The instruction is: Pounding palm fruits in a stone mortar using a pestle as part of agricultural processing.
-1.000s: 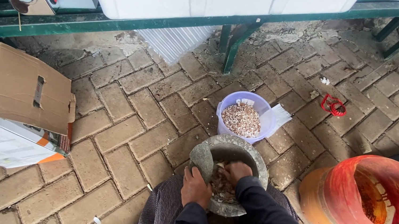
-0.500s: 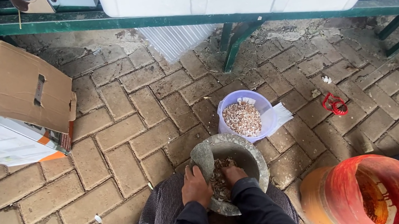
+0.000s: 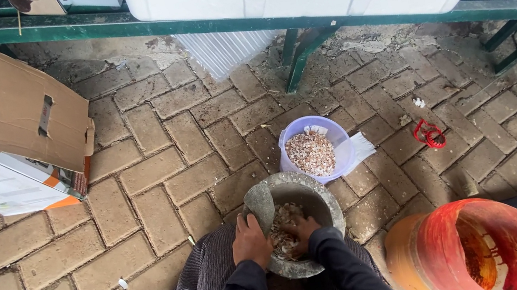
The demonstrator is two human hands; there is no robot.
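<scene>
A grey stone mortar [image 3: 323, 198] sits on the brick floor between my knees, partly filled with pale crushed bits [image 3: 283, 221]. My left hand [image 3: 251, 240] grips a grey stone pestle [image 3: 258, 202] that leans on the mortar's left rim. My right hand [image 3: 300, 231] reaches down into the bowl, fingers among the bits; whether it grasps any is hidden. Just beyond the mortar stands a lilac plastic bowl [image 3: 342, 159] holding more of the pale pieces [image 3: 310, 152].
An orange bucket [image 3: 472, 249] stands at my right. An open cardboard box [image 3: 5, 138] lies at the left. A green metal frame [image 3: 299, 54] carries white containers along the back. A small red object [image 3: 429, 134] lies on the bricks, and a white sheet [image 3: 362, 146] beside the bowl.
Both hands stay at the mortar with only slight shifts. The view has moved a little.
</scene>
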